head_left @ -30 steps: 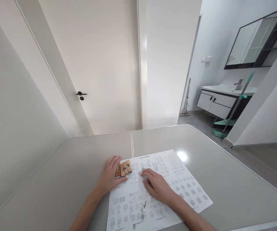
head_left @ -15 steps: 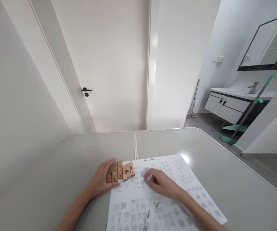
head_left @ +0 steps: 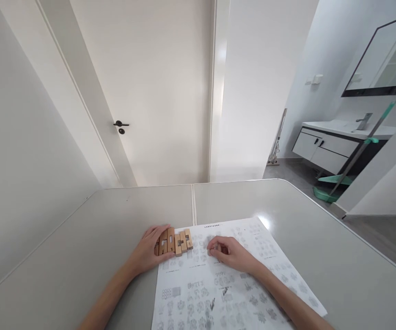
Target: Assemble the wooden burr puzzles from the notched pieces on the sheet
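Note:
Several notched wooden puzzle pieces (head_left: 179,242) lie side by side in a row, overlapping the upper left corner of a printed sheet (head_left: 198,275). My left hand (head_left: 151,250) is closed round the left part of this row, fingers along the far side and thumb along the near side, covering some pieces. Small dark marks show on a few of them. To the right, my right hand (head_left: 230,253) rests over the sheet, apart from the pieces. Its fingers are curled and the thumb meets the index finger; whether anything small sits between them is hidden.
Beneath lies a pale grey table (head_left: 253,197) with a seam (head_left: 193,206) and rounded far corners. A door (head_left: 163,91) stands beyond it. On the right are a washbasin cabinet (head_left: 325,149), a mirror (head_left: 380,59) and a green dustpan (head_left: 325,195).
My left hand has shifted slightly right, further over the row of pieces. The thumb and index finger of my right hand have come together. The view has tilted a little.

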`<state>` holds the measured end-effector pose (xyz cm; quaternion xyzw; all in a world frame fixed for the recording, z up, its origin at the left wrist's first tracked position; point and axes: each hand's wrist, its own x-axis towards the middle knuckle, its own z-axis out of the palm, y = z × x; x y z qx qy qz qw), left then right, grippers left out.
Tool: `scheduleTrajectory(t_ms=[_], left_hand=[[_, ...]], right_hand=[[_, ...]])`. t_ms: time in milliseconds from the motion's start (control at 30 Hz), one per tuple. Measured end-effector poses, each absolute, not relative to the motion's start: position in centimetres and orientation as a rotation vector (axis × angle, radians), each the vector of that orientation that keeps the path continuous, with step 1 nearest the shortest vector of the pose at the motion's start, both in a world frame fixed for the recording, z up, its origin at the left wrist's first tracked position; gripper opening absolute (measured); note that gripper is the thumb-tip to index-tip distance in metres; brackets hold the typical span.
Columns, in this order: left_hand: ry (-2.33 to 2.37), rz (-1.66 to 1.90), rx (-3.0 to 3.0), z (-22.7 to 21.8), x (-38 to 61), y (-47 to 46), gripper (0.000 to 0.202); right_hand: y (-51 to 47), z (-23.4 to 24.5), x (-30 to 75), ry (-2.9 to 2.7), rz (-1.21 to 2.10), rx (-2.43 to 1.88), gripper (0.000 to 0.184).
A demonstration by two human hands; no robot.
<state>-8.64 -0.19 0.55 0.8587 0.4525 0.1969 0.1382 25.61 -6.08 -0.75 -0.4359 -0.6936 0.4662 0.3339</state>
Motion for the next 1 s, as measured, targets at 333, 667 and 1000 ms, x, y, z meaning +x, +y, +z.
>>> scheduleTrajectory(t_ms=[333, 667, 1000], left_hand=[[1.338, 0.612, 2.554, 0.2, -8.8, -0.2, 0.069], [1.279, 0.662, 2.723, 1.0, -8.6, -0.6, 0.068], [1.315, 0.774, 2.812, 2.4, -9.7, -1.3, 0.064]], right_hand=[[-6.0, -0.8, 25.5, -1.827, 1.198, -1.151, 0.023], [-6.0, -0.9, 25.4, -1.826, 1.178, -1.157, 0.025], [-6.0, -1.4, 25.5, -1.832, 1.18, -1.141, 0.027]])
